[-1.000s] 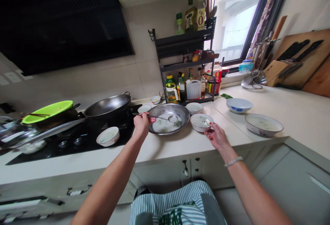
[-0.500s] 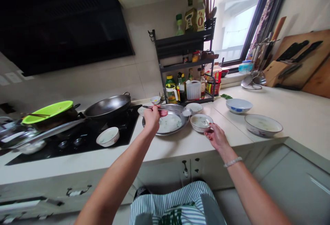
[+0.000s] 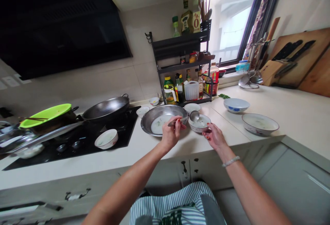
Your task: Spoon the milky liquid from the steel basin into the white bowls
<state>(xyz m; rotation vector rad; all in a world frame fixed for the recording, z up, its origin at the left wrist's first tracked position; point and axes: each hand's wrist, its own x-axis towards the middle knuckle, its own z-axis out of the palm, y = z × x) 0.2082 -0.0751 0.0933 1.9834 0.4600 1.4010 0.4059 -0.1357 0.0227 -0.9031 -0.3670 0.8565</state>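
My left hand [image 3: 171, 134] is closed around the handle of a metal ladle [image 3: 194, 115]. The ladle's cup is tipped over a small white bowl [image 3: 199, 124] that holds pale soup. My right hand [image 3: 213, 136] pinches the near rim of that bowl, steadying it on the counter. Just left of the bowl stands a wide steel basin [image 3: 157, 121] with pale soup and green bits at its bottom. A second small bowl [image 3: 192, 108] sits behind the one I hold.
A black wok [image 3: 105, 108] and a small bowl [image 3: 106, 139] rest on the dark hob at the left, by a green plate [image 3: 46, 111]. A spice rack [image 3: 185, 67] stands at the back. Two more bowls [image 3: 260, 123] sit to the right; knives and boards lean far right.
My left hand carried the ladle out of the steel basin, up and to the right, until its cup came over the small bowl. My right hand stayed on the bowl's rim.
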